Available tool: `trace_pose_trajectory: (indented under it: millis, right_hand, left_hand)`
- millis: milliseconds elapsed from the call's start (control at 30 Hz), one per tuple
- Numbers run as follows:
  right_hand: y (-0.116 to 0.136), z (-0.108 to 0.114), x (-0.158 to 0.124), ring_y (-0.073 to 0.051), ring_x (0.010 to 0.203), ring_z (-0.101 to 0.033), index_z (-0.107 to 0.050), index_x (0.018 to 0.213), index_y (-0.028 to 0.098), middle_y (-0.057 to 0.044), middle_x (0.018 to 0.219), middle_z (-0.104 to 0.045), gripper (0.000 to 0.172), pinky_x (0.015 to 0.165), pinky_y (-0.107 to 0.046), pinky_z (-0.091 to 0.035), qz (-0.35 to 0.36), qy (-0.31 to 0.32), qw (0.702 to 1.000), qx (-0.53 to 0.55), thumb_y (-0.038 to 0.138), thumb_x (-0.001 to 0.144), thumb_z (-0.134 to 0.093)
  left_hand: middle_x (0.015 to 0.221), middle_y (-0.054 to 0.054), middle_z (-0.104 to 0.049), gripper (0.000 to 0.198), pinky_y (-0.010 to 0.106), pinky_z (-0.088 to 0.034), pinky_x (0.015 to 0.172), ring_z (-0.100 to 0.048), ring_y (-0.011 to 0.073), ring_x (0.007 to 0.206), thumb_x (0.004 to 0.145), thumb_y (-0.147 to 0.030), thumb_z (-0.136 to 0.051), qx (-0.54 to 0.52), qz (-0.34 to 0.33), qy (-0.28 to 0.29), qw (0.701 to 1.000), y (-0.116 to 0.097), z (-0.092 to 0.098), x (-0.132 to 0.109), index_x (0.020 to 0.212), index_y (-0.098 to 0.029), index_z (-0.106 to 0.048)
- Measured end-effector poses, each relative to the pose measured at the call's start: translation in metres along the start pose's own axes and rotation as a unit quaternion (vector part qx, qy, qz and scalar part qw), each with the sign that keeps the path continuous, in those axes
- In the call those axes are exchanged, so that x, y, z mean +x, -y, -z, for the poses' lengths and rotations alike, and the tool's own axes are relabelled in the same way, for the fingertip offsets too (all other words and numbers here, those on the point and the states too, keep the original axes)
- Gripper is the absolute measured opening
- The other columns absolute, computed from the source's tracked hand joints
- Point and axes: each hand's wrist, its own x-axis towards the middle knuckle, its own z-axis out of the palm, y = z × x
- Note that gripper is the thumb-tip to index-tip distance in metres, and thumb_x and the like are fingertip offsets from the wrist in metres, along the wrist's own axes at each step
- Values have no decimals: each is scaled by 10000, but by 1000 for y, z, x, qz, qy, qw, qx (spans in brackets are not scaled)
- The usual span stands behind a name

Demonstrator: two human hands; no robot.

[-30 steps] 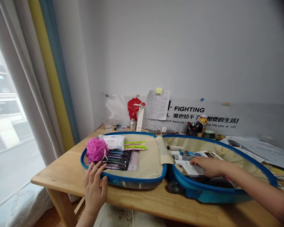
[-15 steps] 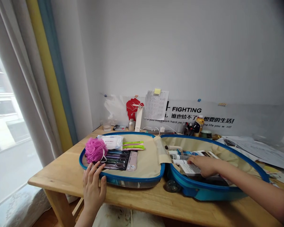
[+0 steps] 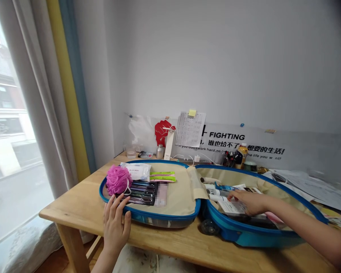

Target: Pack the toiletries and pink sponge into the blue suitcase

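Observation:
An open blue-rimmed suitcase [image 3: 197, 197] lies flat on the table, its beige-lined halves side by side. My left hand [image 3: 116, 222] rests with spread fingers on the front rim of the left half [image 3: 161, 217]. That half holds a pink bath puff [image 3: 118, 180], a white packet [image 3: 136, 171], green-labelled sachets [image 3: 162, 176] and packaged toothbrushes [image 3: 142, 192]. My right hand [image 3: 251, 202] lies in the right half on a white box [image 3: 231, 206]. Tubes and bottles [image 3: 216, 192] sit just beyond those fingers, and dark items lie beneath the hand.
The suitcase stands on a light wooden table [image 3: 74, 212], with a wheel [image 3: 208, 226] showing at its front. Papers [image 3: 315, 185] cover the right side. A yellow-capped bottle [image 3: 241, 156] and a small metal bottle [image 3: 159, 151] stand by the wall. A curtained window [image 3: 14, 113] is at left.
The whole scene has shifted slightly right and down in view. Both hands keep nearly the same places on the suitcase, and nothing has been picked up or let go.

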Motion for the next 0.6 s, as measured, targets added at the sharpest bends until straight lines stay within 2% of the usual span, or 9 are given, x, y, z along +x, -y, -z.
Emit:
trace_pose_trajectory:
  millis: [333, 600]
  right_hand:
    - [0, -4, 11, -360, 1047, -590, -606, 1069, 195, -147, 1137, -586, 677, 895, -460, -455, -14, 33, 999, -8, 127, 396, -588]
    - [4, -2, -2, -326, 1006, -606, -589, 1067, 198, -133, 1119, -597, 639, 853, -425, -466, 0, -10, 1000, -4, 155, 430, -565]
  left_hand:
    - [1302, 102, -535, 368, 490, -226, 1163, -313, 268, 1390, 927, -265, -408, -6, 5, -6, 1000, -1, -1, 0, 1281, -226, -502]
    - [1304, 108, -533, 367, 497, -237, 1153, -309, 273, 1392, 926, -258, -408, -6, 8, -1, 1000, -1, 0, 0, 1279, -222, -503]
